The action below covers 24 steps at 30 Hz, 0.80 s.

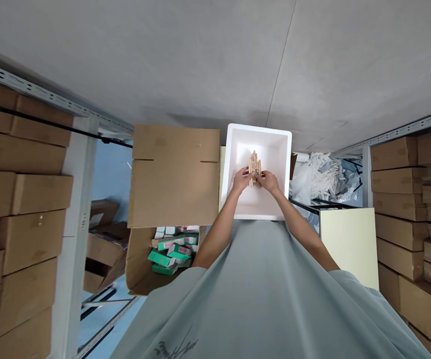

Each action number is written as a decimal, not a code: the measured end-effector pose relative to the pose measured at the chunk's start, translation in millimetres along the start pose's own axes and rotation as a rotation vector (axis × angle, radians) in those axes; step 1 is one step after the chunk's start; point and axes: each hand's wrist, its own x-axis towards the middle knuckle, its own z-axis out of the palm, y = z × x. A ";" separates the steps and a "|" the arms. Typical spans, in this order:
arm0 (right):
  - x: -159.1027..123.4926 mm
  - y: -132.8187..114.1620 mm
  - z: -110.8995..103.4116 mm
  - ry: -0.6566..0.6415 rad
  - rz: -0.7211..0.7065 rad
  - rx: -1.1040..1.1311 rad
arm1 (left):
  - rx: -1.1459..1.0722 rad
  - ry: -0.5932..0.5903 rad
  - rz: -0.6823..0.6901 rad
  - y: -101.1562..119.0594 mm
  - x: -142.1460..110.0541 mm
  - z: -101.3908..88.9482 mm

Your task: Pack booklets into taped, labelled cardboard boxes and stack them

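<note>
Inside a white, thick-walled, foam-looking bin (229, 169), both my hands grip a bundle of slim beige sticks (255, 162) with reddish-brown markings. The sticks stand side by side, their far ends at uneven heights. My left hand (241, 179) is closed on the bundle's left side, thumb across the near part. From the right, my right hand (269, 181) pinches the lower right of the same bundle. What exactly the sticks are is too small to make out.
An open cardboard box (136, 259) with green-and-white small cartons (172, 252) stands left of the bin, its flap (176, 184) raised. White paper scraps (323, 172) and a cream panel (350, 244) lie right. Stacked cartons (32, 239) line both sides; a grey wall (200, 60) rises ahead.
</note>
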 end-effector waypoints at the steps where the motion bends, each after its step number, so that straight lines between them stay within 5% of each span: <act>1: -0.3 -1.1 -0.9 0.001 0.003 -0.009 | 0.012 0.017 -0.005 -0.9 -0.9 0.6; 13: -11.3 -28.9 7.6 0.079 0.024 -0.265 | 0.291 0.027 0.062 11.3 -7.4 5.4; 24: -33.9 -8.2 2.8 0.129 0.170 -0.244 | 0.360 -0.130 0.134 20.3 -14.2 40.3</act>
